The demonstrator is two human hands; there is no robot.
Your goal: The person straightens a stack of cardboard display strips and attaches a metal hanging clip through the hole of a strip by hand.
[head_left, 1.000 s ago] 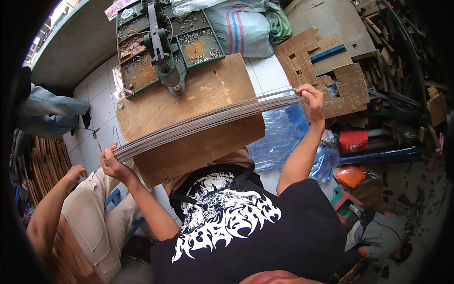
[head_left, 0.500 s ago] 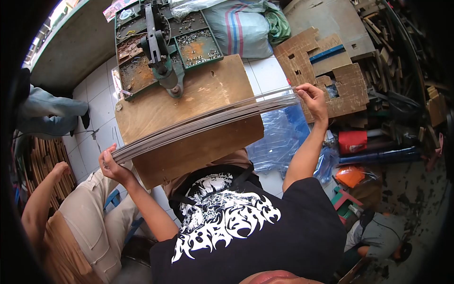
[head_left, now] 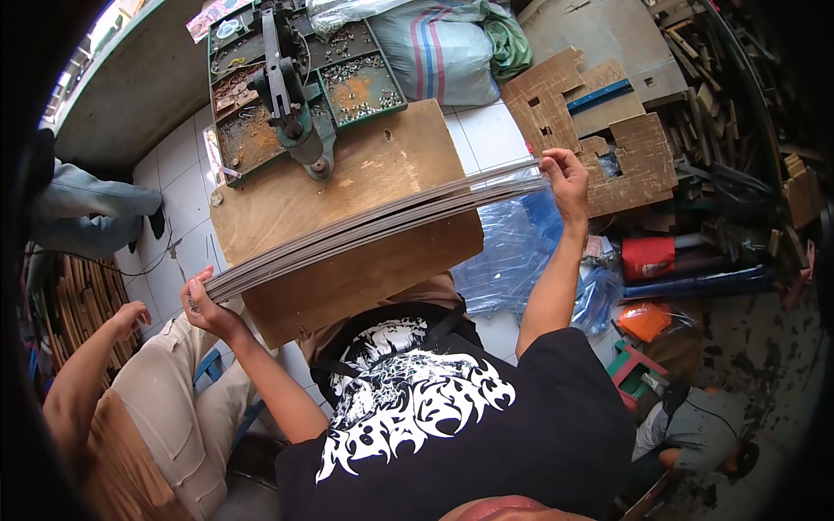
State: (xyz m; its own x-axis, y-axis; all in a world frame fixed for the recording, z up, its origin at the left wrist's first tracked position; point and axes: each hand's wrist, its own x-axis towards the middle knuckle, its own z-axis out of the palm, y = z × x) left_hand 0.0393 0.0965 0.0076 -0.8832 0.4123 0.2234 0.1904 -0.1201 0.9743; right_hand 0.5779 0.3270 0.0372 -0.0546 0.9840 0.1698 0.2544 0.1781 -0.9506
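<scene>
A bundle of long, thin grey strips (head_left: 373, 224) stretches across above the wooden board (head_left: 347, 300). Its left end is wrapped by the fingers of my left hand (head_left: 208, 306). At the far end, my right hand (head_left: 566, 182) pinches the strips between thumb and fingers. Toward the right the strips fan apart slightly, with narrow gaps between them. Beyond the bundle stands a dark green hand press (head_left: 295, 130), its lower end over the board. What the strips are made of I cannot make out.
Green compartment trays (head_left: 360, 87) hold small metal parts. Behind lies a striped sack (head_left: 434, 52). Blue plastic sheeting (head_left: 512, 260) covers floor at the right, near cut-out brown boards (head_left: 625, 156). Another person's hand (head_left: 130, 319) is at the left; a person (head_left: 695, 430) sits lower right.
My right hand has shifted slightly, and the upper strips at that end have drawn nearer the rest. My left hand stays in place. The neighbouring person's hand has risen a little to the right.
</scene>
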